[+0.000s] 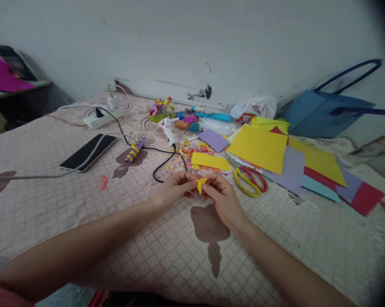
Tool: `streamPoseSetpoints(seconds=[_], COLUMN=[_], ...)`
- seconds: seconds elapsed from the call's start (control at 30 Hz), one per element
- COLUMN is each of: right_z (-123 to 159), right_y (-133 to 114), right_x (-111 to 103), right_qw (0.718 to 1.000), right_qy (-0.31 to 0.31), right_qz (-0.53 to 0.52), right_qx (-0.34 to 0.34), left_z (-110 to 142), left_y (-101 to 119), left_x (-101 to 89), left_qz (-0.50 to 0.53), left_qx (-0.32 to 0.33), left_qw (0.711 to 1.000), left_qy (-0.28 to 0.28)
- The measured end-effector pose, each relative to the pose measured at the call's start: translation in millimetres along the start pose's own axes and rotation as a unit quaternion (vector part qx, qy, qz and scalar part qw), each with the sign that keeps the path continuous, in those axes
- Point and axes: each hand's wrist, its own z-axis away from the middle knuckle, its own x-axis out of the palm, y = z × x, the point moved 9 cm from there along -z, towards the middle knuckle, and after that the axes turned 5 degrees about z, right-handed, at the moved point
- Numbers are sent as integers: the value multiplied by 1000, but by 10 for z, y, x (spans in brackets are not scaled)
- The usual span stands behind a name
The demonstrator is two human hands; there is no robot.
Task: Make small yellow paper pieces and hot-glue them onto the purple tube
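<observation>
Between both hands is a small yellow folded piece of paper [200,185], pointed at its lower end. My left hand [179,186] pinches its left side between thumb and fingers. From the right, my right hand [220,194] pinches the other side. Just beyond the hands lie a yellow paper strip [211,161] and a heap of coloured paper scraps [182,157]. Scissors [248,181] with yellow and red handles rest to the right of my right hand. A white glue gun [168,130] with a black cord stands farther back.
Coloured sheets [259,147] spread over the right side, before a blue bag [327,113]. At left are a phone [88,152], a grey cable across it, a purple paper roll with yellow bands [135,150] and a power strip [103,118]. A plastic bag [255,107] lies by the wall.
</observation>
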Motion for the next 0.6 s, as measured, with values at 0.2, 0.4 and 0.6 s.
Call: streamPoseSetpoints(seconds=[0.2,0.4,0.6], right_z=[11,40,34], right_y=[-38,-114,-141], right_x=[-29,-38,-31], right_qw=[998,989,986], right_qy=[-2,-7,-13], right_qz=[50,132,148], right_qx=[-32,-62,-76], left_z=[13,24,41], left_y=[-69,-111,-78], left_x=[27,6,-15], left_qz=[103,142,141], left_qx=[-36,-52,-49], left_qw=[994,988,989], left_qy=[-17,-14,-2])
